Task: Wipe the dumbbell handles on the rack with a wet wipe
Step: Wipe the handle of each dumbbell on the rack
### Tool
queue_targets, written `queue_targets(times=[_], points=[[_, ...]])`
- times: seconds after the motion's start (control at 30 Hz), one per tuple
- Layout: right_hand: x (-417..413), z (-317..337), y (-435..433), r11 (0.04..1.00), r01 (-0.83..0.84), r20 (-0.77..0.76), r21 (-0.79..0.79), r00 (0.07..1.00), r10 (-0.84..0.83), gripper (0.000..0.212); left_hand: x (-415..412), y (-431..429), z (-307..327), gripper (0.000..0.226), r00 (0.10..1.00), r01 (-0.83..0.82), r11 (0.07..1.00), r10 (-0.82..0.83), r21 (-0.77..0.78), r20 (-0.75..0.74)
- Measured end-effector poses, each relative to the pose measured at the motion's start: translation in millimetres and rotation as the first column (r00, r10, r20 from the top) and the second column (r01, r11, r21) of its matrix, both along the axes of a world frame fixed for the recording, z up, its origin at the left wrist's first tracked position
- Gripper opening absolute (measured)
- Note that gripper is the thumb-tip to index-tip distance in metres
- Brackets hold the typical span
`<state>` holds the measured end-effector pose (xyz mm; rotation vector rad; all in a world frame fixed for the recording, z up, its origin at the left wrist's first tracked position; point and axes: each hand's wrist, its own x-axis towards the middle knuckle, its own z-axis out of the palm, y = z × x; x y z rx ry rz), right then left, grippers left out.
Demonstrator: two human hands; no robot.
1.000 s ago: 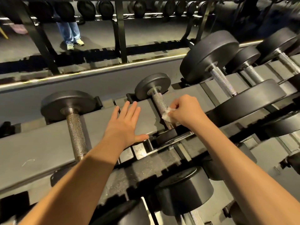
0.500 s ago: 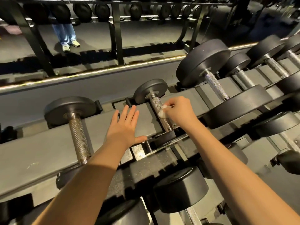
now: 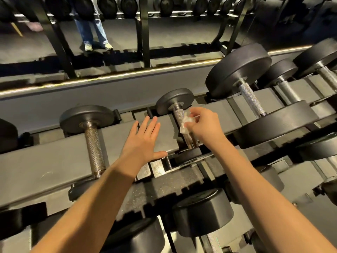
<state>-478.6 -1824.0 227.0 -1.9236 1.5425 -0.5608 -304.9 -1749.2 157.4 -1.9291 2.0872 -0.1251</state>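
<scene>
Head view, starting at the right hand (image 3: pixel 204 125): its fingers are curled round a crumpled white wet wipe (image 3: pixel 185 125) and press it against the knurled handle (image 3: pixel 179 115) of a small dumbbell (image 3: pixel 174 103) on the top tier of the rack (image 3: pixel 54 161). The wipe sits on the right flank of the bar, roughly midway along it, with bare metal showing above it toward the far head. The left hand (image 3: pixel 142 141) grasps nothing. It lies flat, fingers straight, on the grey shelf plate just left of that dumbbell, thumb along the front edge, seemingly as a brace. Further left rests the left dumbbell (image 3: pixel 94 150) with its longer knurled bar, to the right the large dumbbell (image 3: pixel 237 70), and more weights sit beyond it and on the lower tier (image 3: pixel 202 210). Behind the rack, well apart, a person in jeans (image 3: pixel 91 30) stands on the floor. The step in hand looks like the wiping of this one handle. Which other handles are already clean cannot be told. The next move probably calls for running the wipe along the bar's full length and round its underside and left flank, then shifting to a neighbouring handle. The rough knurling could snag or shred the thin wipe, so moderate pressure seems wise.
</scene>
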Motion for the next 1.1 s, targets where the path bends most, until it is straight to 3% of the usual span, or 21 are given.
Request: queue_targets(times=[0.17,0.33,0.5,0.6,0.73,0.93,1.0,1.1], points=[[-16.9,-1.8,-1.9,0.986,-0.157,-0.179,0.051,0.97,0.164,0.02,2.7,0.8,-0.2,0.105,1.0,-0.007,1.0,0.007,0.009,-0.026],[-9.8,3.1,-11.7,0.994,-0.108,0.024,0.013,0.994,0.107,0.032,1.3,0.6,0.4,0.1,1.0,-0.012,0.999,0.012,0.038,-0.011],[-14.4,-5.4,-10.4,0.986,-0.15,-0.036,0.073,0.988,0.153,0.021,1.5,0.7,0.7,0.098,1.0,-0.004,0.999,0.004,0.033,-0.011],[-14.8,-6.7,-10.2,0.981,-0.193,-0.115,0.032,0.974,0.195,0.018,1.6,0.7,1.0,0.099,1.0,0.0,1.0,0.001,0.019,-0.022],[-5.7,-0.9,-11.7,0.997,-0.075,-0.007,0.021,0.997,0.075,0.019,1.4,1.6,1.1,0.099,0.999,0.0,1.0,0.0,0.004,-0.04],[-12.6,-3.4,0.1,0.996,-0.091,-0.046,-0.006,0.995,0.09,0.045,2.5,1.8,-0.2,0.1,0.999,0.001,1.0,-0.001,-0.01,-0.052],[-9.4,-3.4,-5.7,0.995,-0.096,-0.084,-0.036,0.992,0.093,0.039,2.8,1.2,-1.2,0.101,0.999,0.005,1.0,-0.005,-0.016,-0.047],[1.6,-0.6,-10.8,0.995,-0.059,-0.018,-0.08,0.998,0.058,0.022,2.9,0.9,-3.0,0.102,0.999,0.005,1.0,-0.007,-0.025,-0.053]])
